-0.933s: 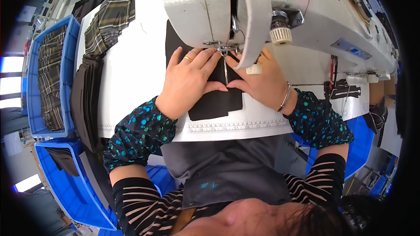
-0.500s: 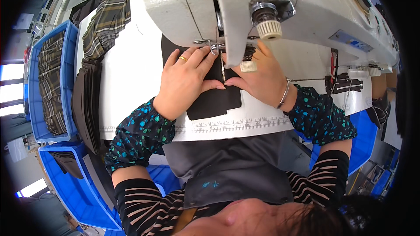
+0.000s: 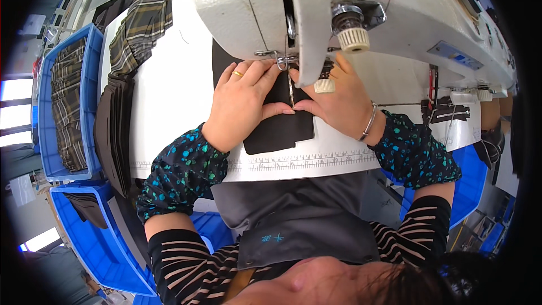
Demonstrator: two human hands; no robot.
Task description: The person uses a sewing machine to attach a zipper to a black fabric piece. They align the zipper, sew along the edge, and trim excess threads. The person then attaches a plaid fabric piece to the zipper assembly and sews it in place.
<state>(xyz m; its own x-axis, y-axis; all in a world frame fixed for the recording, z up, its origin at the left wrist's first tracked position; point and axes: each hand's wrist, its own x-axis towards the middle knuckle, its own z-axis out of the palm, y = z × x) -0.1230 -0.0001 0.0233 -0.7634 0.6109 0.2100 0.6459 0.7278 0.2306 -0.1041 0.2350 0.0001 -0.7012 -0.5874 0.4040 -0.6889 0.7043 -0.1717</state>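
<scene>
A black cloth piece lies flat under the head of a white sewing machine, with a narrow metal-toothed zipper running down its middle. My left hand, a ring on one finger, rests on the cloth left of the zipper, fingers stretched toward the machine's metal foot. On the other side my right hand lies with its fingers extended, partly hidden by the machine head. Both thumbs point inward and nearly meet at the zipper's near end. The needle point is hidden.
A printed ruler strip runs along the table's front edge. To the left are stacked dark cloth pieces, plaid fabric and a blue bin of plaid pieces. Several zippers lie at the right.
The whole view has shifted slightly, so the machine and table appear a little farther right. Both hands keep their pose on the cloth; no clear movement of cloth under the machine shows.
</scene>
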